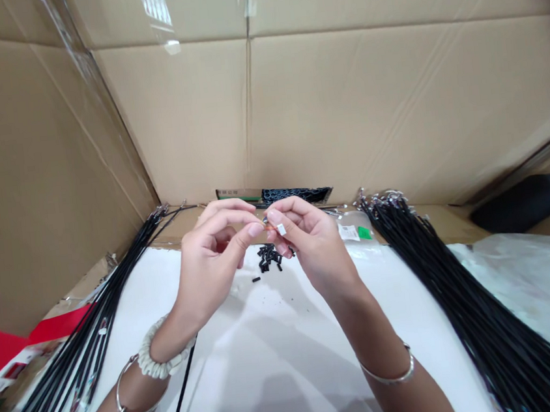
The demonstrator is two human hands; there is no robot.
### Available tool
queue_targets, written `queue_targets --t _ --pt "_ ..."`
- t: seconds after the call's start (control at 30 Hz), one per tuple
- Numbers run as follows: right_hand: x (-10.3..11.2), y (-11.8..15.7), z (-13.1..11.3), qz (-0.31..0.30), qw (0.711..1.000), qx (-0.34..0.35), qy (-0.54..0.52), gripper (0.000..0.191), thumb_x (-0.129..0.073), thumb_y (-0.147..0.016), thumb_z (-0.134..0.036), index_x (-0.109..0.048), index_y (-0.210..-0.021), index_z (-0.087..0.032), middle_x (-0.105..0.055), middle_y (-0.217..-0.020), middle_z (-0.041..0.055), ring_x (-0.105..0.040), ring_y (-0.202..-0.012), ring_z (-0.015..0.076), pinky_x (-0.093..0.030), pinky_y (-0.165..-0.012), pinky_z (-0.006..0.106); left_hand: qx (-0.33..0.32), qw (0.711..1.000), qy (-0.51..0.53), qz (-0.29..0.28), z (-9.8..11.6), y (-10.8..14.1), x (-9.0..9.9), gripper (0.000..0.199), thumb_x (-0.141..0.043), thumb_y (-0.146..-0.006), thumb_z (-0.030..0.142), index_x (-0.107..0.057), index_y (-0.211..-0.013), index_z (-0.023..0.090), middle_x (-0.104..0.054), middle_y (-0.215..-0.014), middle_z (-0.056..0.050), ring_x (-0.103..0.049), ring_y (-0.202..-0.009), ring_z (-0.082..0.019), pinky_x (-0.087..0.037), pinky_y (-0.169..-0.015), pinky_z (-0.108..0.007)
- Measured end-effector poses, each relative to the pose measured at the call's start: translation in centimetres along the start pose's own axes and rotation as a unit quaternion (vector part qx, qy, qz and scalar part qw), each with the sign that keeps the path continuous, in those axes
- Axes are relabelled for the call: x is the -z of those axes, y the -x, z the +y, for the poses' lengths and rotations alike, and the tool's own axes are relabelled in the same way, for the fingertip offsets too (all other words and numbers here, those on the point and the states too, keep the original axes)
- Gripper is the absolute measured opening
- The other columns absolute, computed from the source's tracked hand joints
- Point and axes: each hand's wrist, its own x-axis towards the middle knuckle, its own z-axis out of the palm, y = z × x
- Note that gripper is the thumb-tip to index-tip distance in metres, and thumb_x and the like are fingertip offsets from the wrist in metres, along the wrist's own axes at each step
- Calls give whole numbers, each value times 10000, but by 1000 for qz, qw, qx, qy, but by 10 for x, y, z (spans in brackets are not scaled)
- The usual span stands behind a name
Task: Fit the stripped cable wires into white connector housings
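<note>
Nearest, 1 black cable [184,392] runs up behind the left wrist; whether it joins the wires above is hidden. Beyond it, the left hand [211,255] pinches thin coloured wires [266,227] between thumb and forefinger. The right hand [316,244] closes its thumb and fingers around a small white connector [281,229] at those wires, almost touching the left fingertips, above the white tabletop [397,298]. Good handling here, I judge, means gripping the connector by its body, steadying the wires close to it, and working with light fingertip pressure so no strand bends or pulls. Tilting the connector clear of the right thumb would help the eye. Below and past the hands lie loose short black pieces [267,259]; keeping the wrists high should avoid scattering them. Farthest stands the cardboard wall [343,107].
</note>
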Motion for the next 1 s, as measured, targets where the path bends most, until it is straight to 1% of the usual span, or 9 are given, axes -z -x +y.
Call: queue_targets --t 0.13,0.27,0.37,0.43,0.57,0.67,0.83,0.93,1.0 --pt "2 -2 0 9 1000 -12 4 274 -808 -804 -393 -633 -844 -186 -629 -606 -57 -447 -452 45 -352 -431 180 -30 998 -40 -31 0 -3 3 142 -729 -908 281 -756 -818 174 -675 -1073 -71 -489 -482 -13 -423 -424 -185" --pt "4 -5 1 10 1000 -13 19 280 -807 -797 -408 -636 -836 -189 -612 -597 -60 -452 -453 52 -354 -429 190 -69 990 -107 -64 0 -6 8 151 -722 -922 282 -765 -805 195 -699 -1091 -90 -605 -678 -95 -453 -485 -186" --pt "6 -4 -1 5 997 15 72 213 -763 -849 -388 -663 -877 -202 -613 -618 -50 -493 -497 80 -391 -460 216 -81 983 -142 -89 -2 -6 13 134 -699 -943 290 -777 -857 222 -680 -1148 -84 -638 -752 -108 -468 -509 -181" --pt "7 0 -6 21 987 76 139 134 -706 -907 -341 -690 -969 -224 -668 -725 -20 -573 -609 112 -457 -550 251 -79 978 -167 -101 -2 -5 15 146 -686 -953 306 -773 -864 231 -674 -1172 -75 -634 -740 -98 -464 -508 -174" --pt "9 12 -20 46 904 275 323 84 -661 -939 -213 -726 -967 -257 -698 -1057 47 -639 -1025 192 -500 -870 358 -77 973 -192 -99 -3 -5 18 143 -676 -957 299 -762 -864 234 -670 -1190 -68 -650 -793 -110 -457 -510 -165" --pt "12 18 -28 3 855 308 416 88 -713 -908 -201 -744 -957 -267 -678 -1181 71 -619 -1134 244 -482 -981 433 -77 973 -198 -93 -2 -5 19 143 -667 -961 292 -762 -870 236 -665 -1195 -71 -662 -844 -125 -451 -507 -165" --pt "13 17 -28 -15 812 341 473 76 -726 -896 -167 -745 -902 -240 -692 -1244 96 -610 -1129 263 -490 -965 442 -85 971 -203 -92 -1 -5 21 126 -673 -957 271 -770 -883 240 -677 -1188 -74 -676 -923 -148 -445 -508 -162" --pt "11 17 -25 -3 824 327 462 74 -701 -910 -171 -721 -875 -233 -707 -1258 89 -608 -1139 259 -477 -984 441 -91 972 -199 -81 2 -6 19 119 -694 -942 266 -775 -861 233 -689 -1159 -74 -676 -870 -135 -437 -490 -159" --pt "10 16 -24 3 868 274 413 72 -683 -929 -213 -704 -866 -239 -717 -1256 76 -607 -1183 259 -453 -1026 456 -88 974 -196 -69 5 -5 18 87 -716 -925 255 -778 -870 231 -693 -1150 -66 -658 -785 -106 -436 -478 -156"
